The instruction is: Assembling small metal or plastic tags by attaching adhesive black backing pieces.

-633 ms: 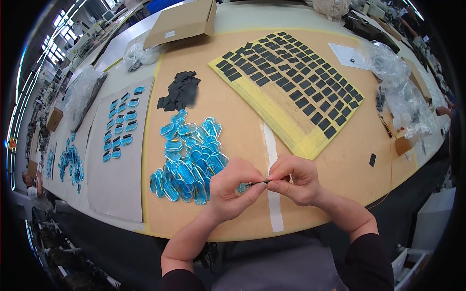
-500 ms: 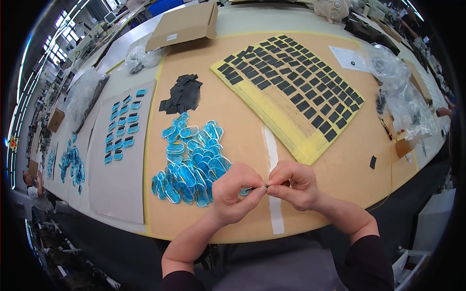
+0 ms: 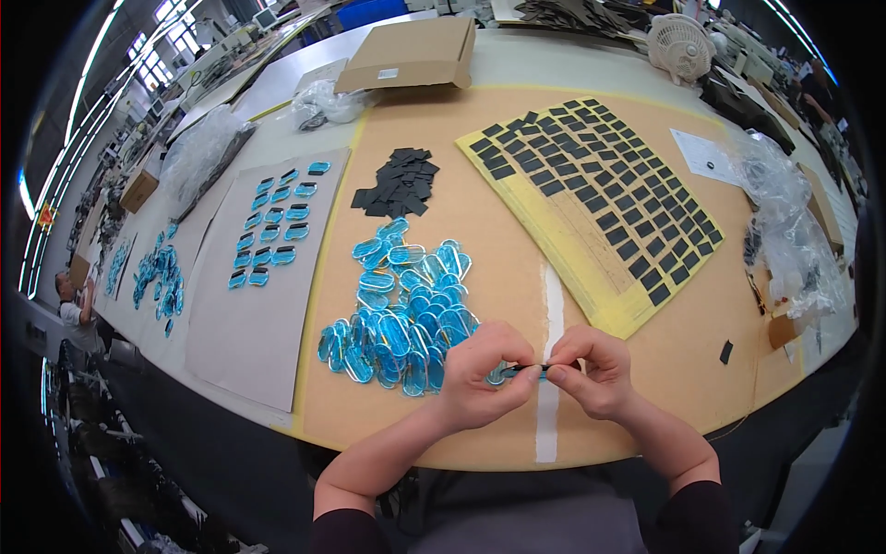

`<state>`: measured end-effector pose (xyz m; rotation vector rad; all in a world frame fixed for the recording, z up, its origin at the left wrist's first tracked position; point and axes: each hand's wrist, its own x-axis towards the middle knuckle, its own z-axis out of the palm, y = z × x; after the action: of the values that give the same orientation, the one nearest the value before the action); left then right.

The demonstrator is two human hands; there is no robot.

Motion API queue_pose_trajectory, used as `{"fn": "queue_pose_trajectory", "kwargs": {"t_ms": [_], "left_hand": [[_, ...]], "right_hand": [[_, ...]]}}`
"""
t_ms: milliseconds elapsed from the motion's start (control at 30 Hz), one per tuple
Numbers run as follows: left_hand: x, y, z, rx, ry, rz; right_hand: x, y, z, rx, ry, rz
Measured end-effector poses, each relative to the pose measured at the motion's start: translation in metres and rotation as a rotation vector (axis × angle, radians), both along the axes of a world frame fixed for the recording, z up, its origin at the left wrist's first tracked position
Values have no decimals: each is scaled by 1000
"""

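Black patch (image 3: pixel 520 368), blue oval piece (image 3: pixel 496 376): pinched by left hand (image 3: pixel 487 374) and right hand (image 3: pixel 595 371); joining apparently in hand; even pressing called for.

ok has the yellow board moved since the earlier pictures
No. The whole view has shifted, but the yellow board keeps its place relative to the white strip.

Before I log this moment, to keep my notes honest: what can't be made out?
Held piece: head view; full shape hidden by left hand and right hand.
Blue pile: head view; lower layers hidden by upper ones.
White sheet: head view; marks too small.
Sleeves: head view; cut off by lower edge.
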<state>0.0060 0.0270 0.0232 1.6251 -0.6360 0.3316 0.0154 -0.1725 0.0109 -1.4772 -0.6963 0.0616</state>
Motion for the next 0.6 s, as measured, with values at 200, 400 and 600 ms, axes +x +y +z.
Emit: {"fn": "queue_pose_trajectory", "kwargs": {"t_ms": [200, 400, 600], "left_hand": [[-1, 1, 2, -48, 125, -28], [-9, 8, 5, -53, 55, -19], [13, 66, 32, 85, 344, 35]], "right_hand": [[-6, -1, 4, 126, 125, -162], [-13, 4, 1, 168, 200, -55], [-1, 5, -1, 102, 308, -66]]}}
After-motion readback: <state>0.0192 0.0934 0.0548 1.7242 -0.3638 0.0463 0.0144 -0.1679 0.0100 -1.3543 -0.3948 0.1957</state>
